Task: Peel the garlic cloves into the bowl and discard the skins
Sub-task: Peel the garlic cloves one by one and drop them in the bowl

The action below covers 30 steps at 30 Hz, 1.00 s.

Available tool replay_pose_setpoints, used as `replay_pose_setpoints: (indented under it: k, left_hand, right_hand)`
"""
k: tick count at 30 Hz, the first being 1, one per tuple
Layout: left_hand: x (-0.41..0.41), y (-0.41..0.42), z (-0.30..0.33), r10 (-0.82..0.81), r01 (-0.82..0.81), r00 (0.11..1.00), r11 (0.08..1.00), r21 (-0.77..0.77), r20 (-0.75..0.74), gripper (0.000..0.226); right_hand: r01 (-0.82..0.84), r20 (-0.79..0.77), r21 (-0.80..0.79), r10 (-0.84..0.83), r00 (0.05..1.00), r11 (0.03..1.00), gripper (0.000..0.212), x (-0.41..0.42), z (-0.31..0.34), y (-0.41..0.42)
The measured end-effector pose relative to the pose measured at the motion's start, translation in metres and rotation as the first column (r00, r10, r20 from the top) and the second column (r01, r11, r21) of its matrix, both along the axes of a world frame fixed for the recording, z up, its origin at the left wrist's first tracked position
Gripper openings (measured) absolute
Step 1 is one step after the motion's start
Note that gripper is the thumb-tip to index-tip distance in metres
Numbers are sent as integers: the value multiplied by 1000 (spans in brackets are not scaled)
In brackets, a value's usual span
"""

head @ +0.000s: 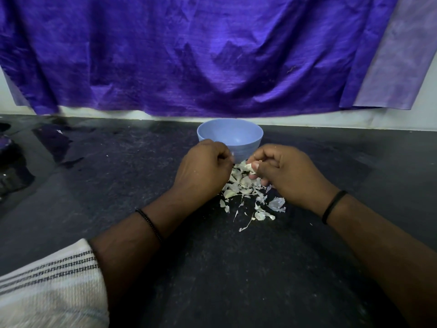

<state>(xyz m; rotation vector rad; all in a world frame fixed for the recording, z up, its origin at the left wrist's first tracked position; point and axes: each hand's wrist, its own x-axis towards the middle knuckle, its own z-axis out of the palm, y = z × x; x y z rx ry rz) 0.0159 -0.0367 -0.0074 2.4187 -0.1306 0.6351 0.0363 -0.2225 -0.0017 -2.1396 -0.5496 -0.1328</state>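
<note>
The right hand (283,171) has its thumb and fingertips curled in around a small pale garlic clove (251,167), pinching it just above the heap. The left hand (203,166) is curled into a loose fist at 9 o'clock of the right one, close beside it but apart; whether its fingers hold anything cannot be told, since they fold out of sight. Below and between both hands lies a scattered pile of whitish papery garlic skins and cloves (246,190), trailing toward 6 o'clock on the dark speckled stone countertop (236,268). At 12 o'clock of the hands stands a round light-blue plastic bowl (230,134), upright, its near wall partly hidden by the knuckles, its visible inside showing nothing. A thin black band (333,205) circles the right wrist, a dark beaded bracelet (150,224) the left, with a white striped sleeve (52,282) at 7 o'clock. A wrinkled purple cloth (189,53) hangs behind.
</note>
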Motion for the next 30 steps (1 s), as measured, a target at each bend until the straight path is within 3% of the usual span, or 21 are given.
replay_pose_setpoints:
  k: [3,8,15,22,30]
  left_hand:
    - [-2,-1,-1,-57,56,998,998,-32,-7,30]
    - [-6,-7,0,-163,170,985,965,-202,48,11]
    - [-6,-9,-2,-255,221,967,870,-441,-18,9]
    - [-10,-12,2,-226,163,972,855,-493,-70,13]
    - [-11,-17,-1,-126,75,988,900,-430,-92,16]
  right_hand:
    - [-24,-77,72,30,997,997,16,-1,-2,2]
    - [7,-187,275,47,981,961,9,-3,-2,5]
    - [64,-207,437,31,978,897,10,-6,-5,11]
    - [76,-127,470,-18,992,879,11,-8,-5,14]
    - [95,-84,413,-66,994,906,15,-10,-10,20]
